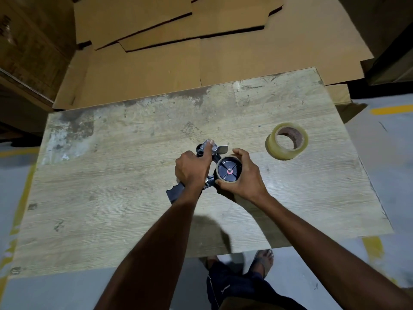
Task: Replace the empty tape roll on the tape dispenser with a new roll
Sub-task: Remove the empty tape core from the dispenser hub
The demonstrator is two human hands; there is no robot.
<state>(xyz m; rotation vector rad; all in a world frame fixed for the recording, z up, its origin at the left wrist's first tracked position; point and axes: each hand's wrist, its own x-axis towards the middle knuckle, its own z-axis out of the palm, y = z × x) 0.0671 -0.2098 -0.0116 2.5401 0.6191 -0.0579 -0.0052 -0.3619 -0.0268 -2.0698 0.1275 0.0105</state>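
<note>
A black hand-held tape dispenser (175, 192) lies on the worn wooden table (111, 198) near its middle. My left hand (193, 168) grips the dispenser's body, thumb stretched along the metal front by the blade. My right hand (242, 175) wraps around the empty brown cardboard core (225, 181) that sits on the dispenser's black hub (229, 171), fingers curled on its rim. A new roll of clear tape (287, 140) lies flat on the table to the right, apart from both hands.
Flattened cardboard sheets (156, 70) are stacked beyond the table's far edge. Stacked boxes stand at the left and far right. Grey floor with yellow lines surrounds the table. My feet show below the near edge.
</note>
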